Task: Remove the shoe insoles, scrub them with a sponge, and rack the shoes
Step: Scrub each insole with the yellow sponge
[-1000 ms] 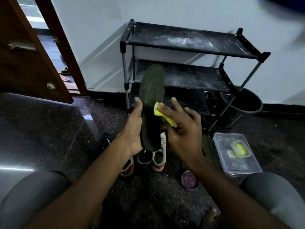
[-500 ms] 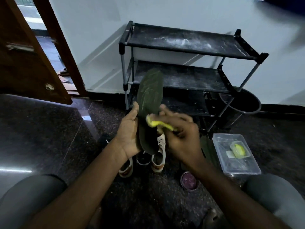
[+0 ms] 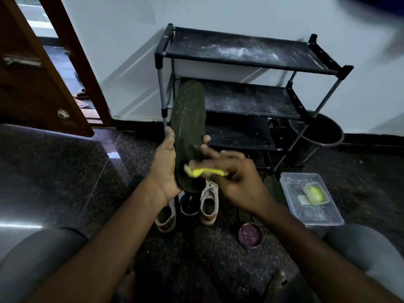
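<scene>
My left hand [image 3: 166,165] grips a dark green insole [image 3: 188,125] by its lower half and holds it upright, toe end up, in front of the black shoe rack [image 3: 240,62]. My right hand [image 3: 236,178] pinches a yellow sponge [image 3: 204,171] and presses it against the insole's lower part. Below my hands a pair of white sneakers [image 3: 208,204] stands on the dark floor with a black item between them. A second dark insole [image 3: 271,186] lies on the floor to the right, partly hidden by my right wrist.
A clear plastic tub [image 3: 328,217] holding a small container with something yellow sits on the floor at the right. A small round purple tin [image 3: 250,234] lies near my right forearm. A dark round bin [image 3: 317,136] stands behind the rack; an open wooden door [image 3: 32,84] is at the left.
My right hand has dragged the sponge down the insole from its middle to near its heel end. My left hand keeps the insole upright in about the same place.
</scene>
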